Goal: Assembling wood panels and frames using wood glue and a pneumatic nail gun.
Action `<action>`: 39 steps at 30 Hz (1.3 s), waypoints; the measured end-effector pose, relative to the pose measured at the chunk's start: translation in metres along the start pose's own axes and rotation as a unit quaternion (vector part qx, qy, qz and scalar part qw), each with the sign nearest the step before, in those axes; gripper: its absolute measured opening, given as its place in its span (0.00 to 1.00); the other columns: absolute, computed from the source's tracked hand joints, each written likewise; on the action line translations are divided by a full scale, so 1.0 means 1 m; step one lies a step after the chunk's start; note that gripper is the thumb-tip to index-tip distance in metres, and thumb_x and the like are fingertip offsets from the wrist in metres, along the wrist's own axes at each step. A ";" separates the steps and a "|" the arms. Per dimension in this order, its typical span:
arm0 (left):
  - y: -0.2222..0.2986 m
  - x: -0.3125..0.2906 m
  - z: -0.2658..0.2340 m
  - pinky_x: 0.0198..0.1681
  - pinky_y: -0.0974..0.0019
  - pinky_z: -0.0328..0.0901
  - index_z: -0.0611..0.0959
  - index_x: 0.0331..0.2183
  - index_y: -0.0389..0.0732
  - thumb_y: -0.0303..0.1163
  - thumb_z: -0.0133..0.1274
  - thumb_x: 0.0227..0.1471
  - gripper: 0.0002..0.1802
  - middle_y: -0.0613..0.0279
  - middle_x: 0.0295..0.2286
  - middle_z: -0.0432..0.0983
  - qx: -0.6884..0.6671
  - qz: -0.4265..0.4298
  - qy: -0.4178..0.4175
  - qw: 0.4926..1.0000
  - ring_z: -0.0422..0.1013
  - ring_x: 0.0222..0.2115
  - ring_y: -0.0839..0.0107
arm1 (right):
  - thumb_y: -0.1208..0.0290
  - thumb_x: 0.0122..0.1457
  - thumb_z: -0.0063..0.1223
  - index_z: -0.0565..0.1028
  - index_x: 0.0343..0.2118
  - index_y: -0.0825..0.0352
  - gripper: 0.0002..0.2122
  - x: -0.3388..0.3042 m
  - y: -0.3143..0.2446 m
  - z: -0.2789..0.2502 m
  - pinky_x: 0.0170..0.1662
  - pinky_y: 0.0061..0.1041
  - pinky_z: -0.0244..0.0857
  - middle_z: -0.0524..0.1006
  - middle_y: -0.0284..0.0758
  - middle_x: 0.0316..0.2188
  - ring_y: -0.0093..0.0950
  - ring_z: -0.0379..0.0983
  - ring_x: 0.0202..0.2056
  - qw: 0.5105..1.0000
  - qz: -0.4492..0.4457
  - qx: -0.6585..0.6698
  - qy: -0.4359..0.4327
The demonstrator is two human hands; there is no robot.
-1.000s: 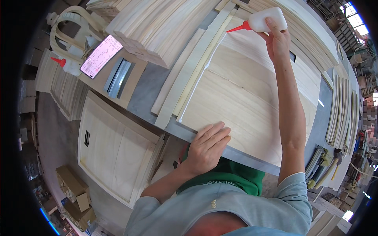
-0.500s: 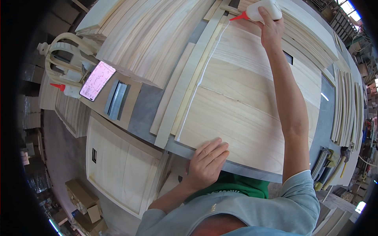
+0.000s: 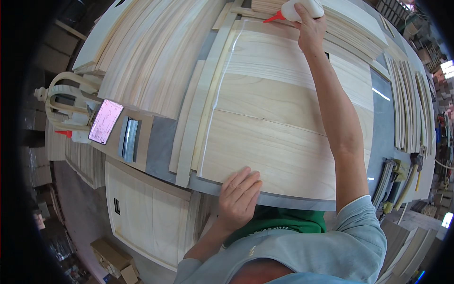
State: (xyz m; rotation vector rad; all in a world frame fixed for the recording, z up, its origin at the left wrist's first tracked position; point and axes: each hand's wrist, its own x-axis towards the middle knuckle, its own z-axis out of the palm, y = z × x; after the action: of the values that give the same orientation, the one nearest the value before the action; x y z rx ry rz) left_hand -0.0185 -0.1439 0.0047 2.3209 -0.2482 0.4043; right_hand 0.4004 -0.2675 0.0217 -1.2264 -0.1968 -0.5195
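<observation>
A pale wooden panel (image 3: 269,142) lies flat on the grey-topped bench before me. My right hand (image 3: 312,32) grips a white squeeze bottle (image 3: 306,9) with a red nozzle over the panel's far edge. The nozzle tip is close to the wood, a short way right of the far left corner. A thin white bead of glue (image 3: 217,97) runs along the panel's left side and around that corner. At the near edge, my left hand (image 3: 239,199) rests with its fingers laid out on the panel, holding nothing. A light wood strip (image 3: 204,104) lies along the panel's left side.
Stacked boards (image 3: 146,52) rise at the left, with more boards (image 3: 359,42) beyond the far edge. A phone (image 3: 106,121), metal strips (image 3: 128,139) and another red-tipped bottle (image 3: 75,136) sit at the left. A hammer (image 3: 416,165) and clamps lie at the right.
The nozzle has moved from the far left corner rightward along the far edge, and the bead now turns the corner. My left hand stays at the near edge. The whole view has shifted slightly.
</observation>
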 end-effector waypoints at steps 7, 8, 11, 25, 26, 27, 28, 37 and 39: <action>0.004 0.001 0.000 0.54 0.54 0.59 0.83 0.34 0.38 0.22 0.57 0.43 0.10 0.58 0.40 0.78 0.021 -0.010 -0.007 1.000 0.70 0.48 0.57 | 0.71 0.52 0.62 0.65 0.48 0.69 0.23 0.016 -0.023 -0.076 0.40 0.35 0.77 0.71 0.38 0.44 0.35 0.71 0.47 0.999 0.034 0.005 -0.008; 0.004 0.000 0.000 0.54 0.54 0.59 0.83 0.34 0.38 0.22 0.57 0.43 0.10 0.58 0.40 0.78 0.018 -0.005 -0.011 1.000 0.70 0.48 0.57 | 0.71 0.52 0.63 0.65 0.48 0.68 0.23 0.015 -0.026 -0.084 0.39 0.34 0.77 0.71 0.37 0.44 0.34 0.71 0.46 1.000 0.025 0.000 0.004; 0.002 -0.001 0.001 0.54 0.54 0.59 0.83 0.34 0.37 0.22 0.57 0.43 0.11 0.57 0.40 0.78 0.030 -0.003 -0.001 1.000 0.70 0.48 0.57 | 0.71 0.51 0.63 0.66 0.49 0.67 0.24 0.014 -0.039 -0.111 0.37 0.33 0.78 0.72 0.37 0.43 0.34 0.71 0.46 0.999 0.003 -0.014 0.034; 0.003 -0.003 0.003 0.55 0.53 0.59 0.82 0.35 0.36 0.20 0.56 0.44 0.12 0.56 0.41 0.77 0.046 0.004 -0.012 0.999 0.68 0.49 0.55 | 0.69 0.51 0.63 0.67 0.47 0.70 0.23 0.033 -0.092 -0.260 0.38 0.36 0.78 0.72 0.38 0.43 0.33 0.72 0.45 0.982 -0.056 -0.110 0.146; 0.003 -0.002 0.003 0.55 0.53 0.58 0.82 0.36 0.36 0.20 0.56 0.44 0.12 0.56 0.42 0.77 0.043 -0.002 -0.017 0.999 0.68 0.50 0.55 | 0.68 0.52 0.63 0.67 0.47 0.71 0.22 0.033 -0.095 -0.267 0.38 0.36 0.78 0.72 0.39 0.43 0.33 0.72 0.45 0.979 -0.063 -0.122 0.151; 0.005 -0.002 0.003 0.56 0.53 0.58 0.81 0.36 0.36 0.19 0.55 0.44 0.13 0.55 0.42 0.77 0.039 -0.007 -0.021 0.999 0.67 0.50 0.54 | 0.68 0.52 0.63 0.67 0.47 0.71 0.22 0.033 -0.099 -0.274 0.38 0.36 0.78 0.72 0.39 0.43 0.33 0.72 0.45 0.978 -0.063 -0.123 0.157; 0.005 -0.003 0.003 0.56 0.53 0.58 0.81 0.36 0.36 0.19 0.55 0.44 0.13 0.55 0.42 0.77 0.041 -0.004 -0.026 0.999 0.67 0.50 0.54 | 0.70 0.52 0.61 0.68 0.47 0.70 0.21 0.032 -0.106 -0.274 0.37 0.34 0.77 0.72 0.38 0.42 0.32 0.73 0.42 0.980 -0.055 -0.103 0.161; 0.005 -0.006 0.004 0.56 0.56 0.58 0.81 0.37 0.36 0.19 0.55 0.45 0.13 0.55 0.44 0.76 0.061 -0.004 -0.027 0.998 0.66 0.52 0.54 | 0.73 0.53 0.58 0.69 0.46 0.67 0.18 0.031 -0.120 -0.287 0.32 0.32 0.75 0.74 0.37 0.39 0.32 0.75 0.37 0.973 -0.040 -0.078 0.215; 0.005 -0.005 0.005 0.56 0.56 0.58 0.81 0.37 0.36 0.18 0.55 0.45 0.13 0.55 0.44 0.76 0.058 -0.003 -0.022 0.998 0.65 0.52 0.54 | 0.73 0.53 0.59 0.69 0.46 0.67 0.18 0.026 -0.122 -0.288 0.32 0.33 0.75 0.74 0.37 0.39 0.32 0.75 0.37 0.971 -0.035 -0.082 0.222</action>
State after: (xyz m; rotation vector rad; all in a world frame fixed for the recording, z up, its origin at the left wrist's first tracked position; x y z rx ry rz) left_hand -0.0235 -0.1502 0.0027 2.4455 -0.2449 0.3743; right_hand 0.3269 -0.5722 0.0376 -1.2340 0.1882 -0.8705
